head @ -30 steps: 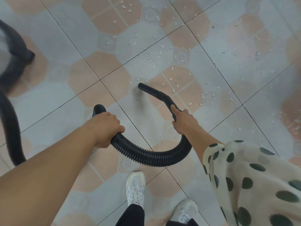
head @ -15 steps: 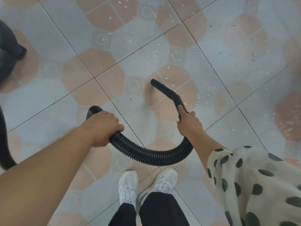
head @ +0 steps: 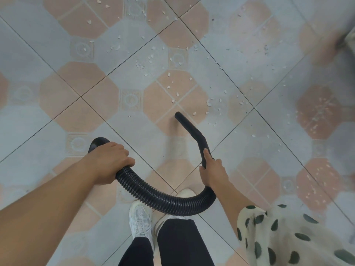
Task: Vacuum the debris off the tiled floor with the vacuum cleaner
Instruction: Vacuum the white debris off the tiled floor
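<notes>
Hose (head: 167, 204) sits gripped in left hand (head: 109, 162) and right hand (head: 213, 172), nozzle (head: 187, 124) near debris (head: 209, 102).

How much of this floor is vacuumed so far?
Done: the tiled floor near the white shoes looks clean. In hand: left hand grips the ribbed hose, right hand the nozzle, its tip close to the nearest white chips. Remaining: chips scattered ahead and to the right.

Black ribbed hose (head: 165, 200), pink-and-grey octagon tiles (head: 76, 77), green-dotted cream sleeve (head: 288, 237).
</notes>
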The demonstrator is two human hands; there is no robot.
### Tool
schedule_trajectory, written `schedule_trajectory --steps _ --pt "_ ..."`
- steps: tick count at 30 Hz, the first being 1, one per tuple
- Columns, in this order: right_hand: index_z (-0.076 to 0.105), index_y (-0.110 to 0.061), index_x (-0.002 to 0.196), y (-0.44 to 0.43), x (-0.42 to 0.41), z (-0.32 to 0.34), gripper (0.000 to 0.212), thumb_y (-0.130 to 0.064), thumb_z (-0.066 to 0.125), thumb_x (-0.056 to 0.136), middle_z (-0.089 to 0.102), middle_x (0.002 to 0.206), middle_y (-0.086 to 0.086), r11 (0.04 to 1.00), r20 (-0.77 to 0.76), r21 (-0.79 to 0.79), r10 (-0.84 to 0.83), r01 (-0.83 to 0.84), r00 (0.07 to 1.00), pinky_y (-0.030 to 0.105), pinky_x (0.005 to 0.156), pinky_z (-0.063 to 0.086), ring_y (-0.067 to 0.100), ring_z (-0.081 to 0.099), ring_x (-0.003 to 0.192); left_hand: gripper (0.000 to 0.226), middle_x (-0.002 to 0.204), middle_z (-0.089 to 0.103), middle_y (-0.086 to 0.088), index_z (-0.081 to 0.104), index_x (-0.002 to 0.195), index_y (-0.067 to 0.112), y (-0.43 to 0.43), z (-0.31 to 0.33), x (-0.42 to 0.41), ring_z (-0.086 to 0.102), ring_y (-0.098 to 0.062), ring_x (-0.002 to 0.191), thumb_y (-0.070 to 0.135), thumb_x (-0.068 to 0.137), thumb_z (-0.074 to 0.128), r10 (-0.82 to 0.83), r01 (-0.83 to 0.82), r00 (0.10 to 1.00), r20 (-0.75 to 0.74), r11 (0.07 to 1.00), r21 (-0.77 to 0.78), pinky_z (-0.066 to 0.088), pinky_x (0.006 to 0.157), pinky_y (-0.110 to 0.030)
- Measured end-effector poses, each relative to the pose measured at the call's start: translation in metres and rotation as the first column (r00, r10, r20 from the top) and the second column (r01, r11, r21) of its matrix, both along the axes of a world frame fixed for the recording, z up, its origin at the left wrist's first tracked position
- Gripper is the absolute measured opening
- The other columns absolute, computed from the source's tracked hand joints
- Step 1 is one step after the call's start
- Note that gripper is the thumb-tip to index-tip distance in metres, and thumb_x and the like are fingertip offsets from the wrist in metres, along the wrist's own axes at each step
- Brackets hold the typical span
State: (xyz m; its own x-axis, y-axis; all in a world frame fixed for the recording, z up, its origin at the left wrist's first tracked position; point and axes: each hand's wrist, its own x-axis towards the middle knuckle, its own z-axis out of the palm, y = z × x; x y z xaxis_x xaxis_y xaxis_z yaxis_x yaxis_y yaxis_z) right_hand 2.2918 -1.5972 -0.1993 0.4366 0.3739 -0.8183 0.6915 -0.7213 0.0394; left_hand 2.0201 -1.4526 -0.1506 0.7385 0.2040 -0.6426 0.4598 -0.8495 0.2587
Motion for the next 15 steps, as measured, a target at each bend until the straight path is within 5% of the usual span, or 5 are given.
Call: schedule_trajectory --steps 10,15 --pt "0.006 -0.032 0.157 -0.025 0.063 0.008 0.066 -0.028 0.043 0.102 0.039 0.131 0.020 0.981 0.118 -0.011 -0.190 0.192 0.975 0.037 0.081 0.043 0.029 0.046 0.085 0.017 0.080 0.042 0.012 0.047 0.094 0.034 -0.006 -0.004 0.056 0.045 -0.013 0.086 0.020 0.084 0.048 -0.004 0.004 0.999 0.049 1.000 0.010 0.032 0.075 -0.026" --pt "0.005 -0.033 0.157 -0.041 0.084 0.005 0.067 -0.029 0.043 0.101 0.042 0.131 0.020 0.969 0.112 -0.024 -0.243 0.247 0.964 0.037 0.082 0.043 0.033 0.053 0.097 0.019 0.080 0.039 0.012 0.046 0.096 0.033 -0.006 -0.006 0.087 0.035 -0.012 0.081 0.018 0.085 0.050 -0.042 0.037 0.995 0.093 0.998 0.057 0.027 0.074 -0.027"
